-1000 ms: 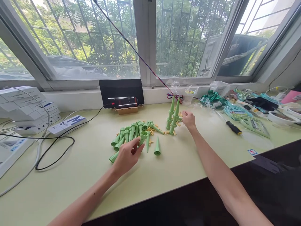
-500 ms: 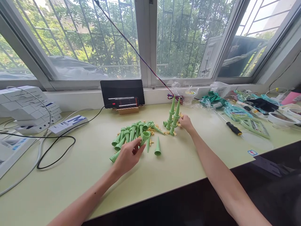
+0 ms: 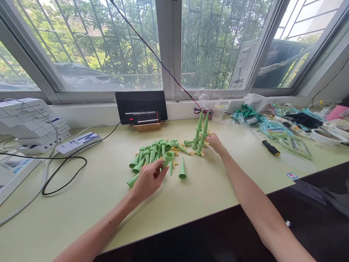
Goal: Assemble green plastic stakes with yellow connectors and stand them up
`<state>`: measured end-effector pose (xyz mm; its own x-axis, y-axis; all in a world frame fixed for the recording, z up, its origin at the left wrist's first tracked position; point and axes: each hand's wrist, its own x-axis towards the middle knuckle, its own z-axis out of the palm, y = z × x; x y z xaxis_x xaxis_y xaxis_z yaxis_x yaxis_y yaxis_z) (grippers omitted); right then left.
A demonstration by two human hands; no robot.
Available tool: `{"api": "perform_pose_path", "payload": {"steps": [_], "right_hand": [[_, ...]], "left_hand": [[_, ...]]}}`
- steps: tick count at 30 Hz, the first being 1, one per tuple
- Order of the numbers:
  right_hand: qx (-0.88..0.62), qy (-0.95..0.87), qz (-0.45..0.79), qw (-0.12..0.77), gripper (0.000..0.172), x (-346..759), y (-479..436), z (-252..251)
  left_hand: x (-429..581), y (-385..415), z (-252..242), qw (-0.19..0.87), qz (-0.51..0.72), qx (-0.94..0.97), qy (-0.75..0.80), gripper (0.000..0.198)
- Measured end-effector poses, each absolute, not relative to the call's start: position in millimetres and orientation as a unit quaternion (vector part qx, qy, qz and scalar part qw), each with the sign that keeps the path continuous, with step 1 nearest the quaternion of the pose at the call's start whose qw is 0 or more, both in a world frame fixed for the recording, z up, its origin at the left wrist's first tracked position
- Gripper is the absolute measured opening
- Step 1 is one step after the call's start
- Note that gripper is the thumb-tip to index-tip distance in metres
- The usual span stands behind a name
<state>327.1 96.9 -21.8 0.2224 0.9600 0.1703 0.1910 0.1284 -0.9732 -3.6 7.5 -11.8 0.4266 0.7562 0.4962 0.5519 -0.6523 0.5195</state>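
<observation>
My left hand point(image 3: 148, 180) is closed on a hollow green plastic watering spike point(image 3: 168, 157), its round open end facing up. Beside it lies a pile of green watering spikes point(image 3: 147, 154) with small yellow valves point(image 3: 175, 164) among them. One green cone point(image 3: 182, 170) stands point up, apart from the pile. Two assembled spikes point(image 3: 203, 136) stand upright further right. My right hand point(image 3: 215, 142) pinches beside their yellow valves, on a watering spike mostly hidden behind them. A green end point(image 3: 188, 142) shows on their left.
At the back stands a black tablet point(image 3: 140, 105) with a phone point(image 3: 146, 117) in front. White boxes point(image 3: 32, 123) and cables point(image 3: 65, 158) occupy the left. A screwdriver point(image 3: 270, 148), packaged items and white bowls point(image 3: 327, 137) lie on the right. The table's front edge runs below my arms.
The green end behind the upright spikes has slid left and shows more of its length. My right hand has shifted slightly left; my left hand stays almost still with its spike.
</observation>
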Motion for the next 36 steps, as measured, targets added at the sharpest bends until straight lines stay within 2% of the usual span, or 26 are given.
{"api": "perform_pose_path", "payload": {"steps": [9,16,19,23,26,30,33,36], "right_hand": [[-0.564,-0.457,0.364,0.583,0.012,325.1,96.3,-17.1],[-0.591,-0.326,0.239,0.698,0.024,334.4,81.4,6.6],[-0.525,-0.271,0.174,0.788,0.031,328.4,63.8,21.9],[-0.475,-0.3,0.078,0.824,0.039,296.5,33.0,33.5],[-0.481,-0.38,-0.015,0.79,0.037,264.5,14.3,37.0],[-0.434,-0.589,-0.101,0.675,0.04,230.3,11.6,39.9],[-0.393,-0.683,-0.083,0.61,0.039,214.4,23.2,34.2],[-0.416,-0.713,-0.03,0.564,0.038,205.9,33.5,18.4]], "left_hand": [[-4.0,8.6,-11.6,0.123,0.366,0.833,0.395,0.014],[-3.8,7.6,-10.9,0.143,0.37,0.825,0.402,0.015],[-3.5,6.9,-11.5,0.167,0.37,0.818,0.408,0.016],[-1.7,5.7,-10.0,0.212,0.375,0.8,0.417,0.02],[0.1,4.5,-6.7,0.253,0.38,0.782,0.424,0.026],[1.3,3.8,-3.0,0.293,0.387,0.763,0.426,0.028],[0.9,4.2,-1.7,0.314,0.4,0.749,0.425,0.028],[0.8,3.7,-0.1,0.327,0.412,0.737,0.424,0.026]]}}
